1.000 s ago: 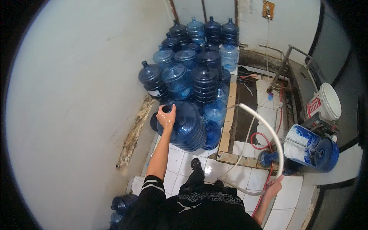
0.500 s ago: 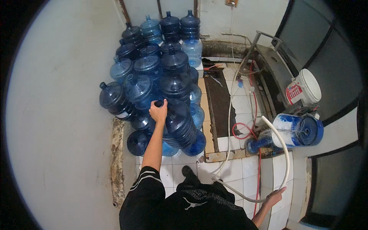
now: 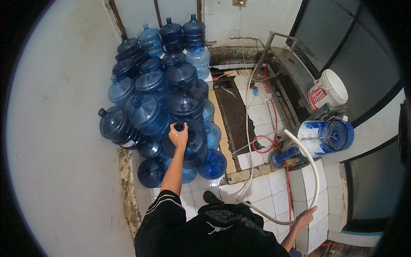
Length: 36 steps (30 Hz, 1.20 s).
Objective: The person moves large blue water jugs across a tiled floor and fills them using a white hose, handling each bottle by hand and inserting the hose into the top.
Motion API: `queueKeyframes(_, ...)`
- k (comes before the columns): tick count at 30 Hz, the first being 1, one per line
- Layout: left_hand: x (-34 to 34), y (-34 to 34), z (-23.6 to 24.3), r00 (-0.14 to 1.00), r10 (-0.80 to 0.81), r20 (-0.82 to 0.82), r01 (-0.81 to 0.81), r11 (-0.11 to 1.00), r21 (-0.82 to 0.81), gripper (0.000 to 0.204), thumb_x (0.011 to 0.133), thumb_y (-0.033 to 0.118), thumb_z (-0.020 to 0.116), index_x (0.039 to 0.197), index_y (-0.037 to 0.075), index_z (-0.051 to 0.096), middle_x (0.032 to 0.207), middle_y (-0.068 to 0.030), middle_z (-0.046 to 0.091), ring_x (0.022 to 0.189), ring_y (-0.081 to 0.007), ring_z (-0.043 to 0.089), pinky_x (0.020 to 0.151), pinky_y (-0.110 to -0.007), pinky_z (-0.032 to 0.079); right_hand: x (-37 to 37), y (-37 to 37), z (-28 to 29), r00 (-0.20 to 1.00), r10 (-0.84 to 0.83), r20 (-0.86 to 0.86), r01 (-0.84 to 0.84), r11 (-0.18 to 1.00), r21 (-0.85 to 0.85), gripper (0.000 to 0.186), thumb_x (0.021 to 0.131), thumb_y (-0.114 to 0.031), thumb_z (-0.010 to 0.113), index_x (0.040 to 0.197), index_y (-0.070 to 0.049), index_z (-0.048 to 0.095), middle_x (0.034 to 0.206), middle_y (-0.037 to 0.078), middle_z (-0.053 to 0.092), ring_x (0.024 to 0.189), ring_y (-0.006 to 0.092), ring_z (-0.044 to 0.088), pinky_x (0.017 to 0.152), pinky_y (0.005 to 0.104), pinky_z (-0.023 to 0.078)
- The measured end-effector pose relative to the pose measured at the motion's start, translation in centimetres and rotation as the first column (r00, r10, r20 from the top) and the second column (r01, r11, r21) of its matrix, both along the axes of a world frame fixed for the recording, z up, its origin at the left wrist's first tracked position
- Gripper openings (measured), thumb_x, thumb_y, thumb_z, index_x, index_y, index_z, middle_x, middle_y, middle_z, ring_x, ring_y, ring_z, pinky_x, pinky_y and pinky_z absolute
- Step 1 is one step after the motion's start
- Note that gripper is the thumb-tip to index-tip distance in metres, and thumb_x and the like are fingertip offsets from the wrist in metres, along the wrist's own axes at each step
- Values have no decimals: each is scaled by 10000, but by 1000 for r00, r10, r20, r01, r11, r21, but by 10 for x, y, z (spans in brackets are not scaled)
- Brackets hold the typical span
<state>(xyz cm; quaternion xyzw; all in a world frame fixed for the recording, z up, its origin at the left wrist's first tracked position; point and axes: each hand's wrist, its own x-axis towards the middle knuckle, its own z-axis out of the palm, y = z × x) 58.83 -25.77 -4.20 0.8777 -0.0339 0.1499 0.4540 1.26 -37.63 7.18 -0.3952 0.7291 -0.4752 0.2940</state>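
My left hand (image 3: 179,135) is closed round the neck of a large dark blue water jug (image 3: 196,139) at the front of a stack of similar jugs (image 3: 147,113). The jug stands nearly upright, its mouth towards me. Low on the right, my right hand (image 3: 305,217) grips a thick white hose (image 3: 316,171), which arcs upward and bends left at its free end. From that end a thin pale streak, which looks like water, slants down to the left. A blue jug (image 3: 212,164) lies beside the held one, lower right.
A white bucket (image 3: 336,88) lies tilted on a ledge at the right. Below it is a blue and white cylinder (image 3: 323,139) wrapped in clear film. A red hose (image 3: 287,184) trails over white tiles (image 3: 257,188). A bare wall (image 3: 64,128) bounds the left side.
The held jug has swung from a tilt towards upright, its body shifting left under my left hand. A pale streak now shows at the hose's end. The view has shifted slightly.
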Motion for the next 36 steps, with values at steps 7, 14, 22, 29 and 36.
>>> queueKeyframes(7,2,-1,-11,1000,5,-5,-5,999,-38,435,643,308,720,895,-9,560,804,-208,614,760,-382,597,695,-418,468,0,0,1,996,-24,-88,28,998,53,557,877,-544,361,536,-112,279,477,-29,232,415,103,219,379,283,170)
queueKeyframes(14,-2,4,-17,997,-60,-53,56,995,-87,591,612,288,741,1059,7,477,965,-221,585,904,-378,563,806,-409,434,18,-4,-1,987,87,-135,-86,996,15,590,868,-560,363,513,-94,290,465,-16,251,411,107,252,377,282,187)
queueKeyframes(22,-26,28,-45,988,-63,-138,61,998,-22,732,590,280,745,1181,25,396,1172,-189,486,1120,-355,438,1003,-414,286,33,-20,-5,988,151,-22,-151,988,14,550,880,-520,385,533,-97,325,476,-25,263,383,106,240,354,283,180)
queueKeyframes(29,-120,88,-90,985,123,117,-126,992,20,615,681,217,661,1179,-11,382,1264,-216,364,1179,-368,352,989,-441,290,55,-59,-20,899,393,192,-419,900,119,506,880,-512,397,548,-143,300,472,-46,261,374,75,240,341,254,181)
queueKeyframes(36,-350,199,-147,724,575,-382,-552,814,180,497,672,154,636,1094,1,423,1152,-208,419,1064,-364,444,875,-405,396,102,-83,-30,533,815,228,-843,485,233,521,871,-516,414,520,-146,303,442,-50,296,357,71,297,319,235,207)
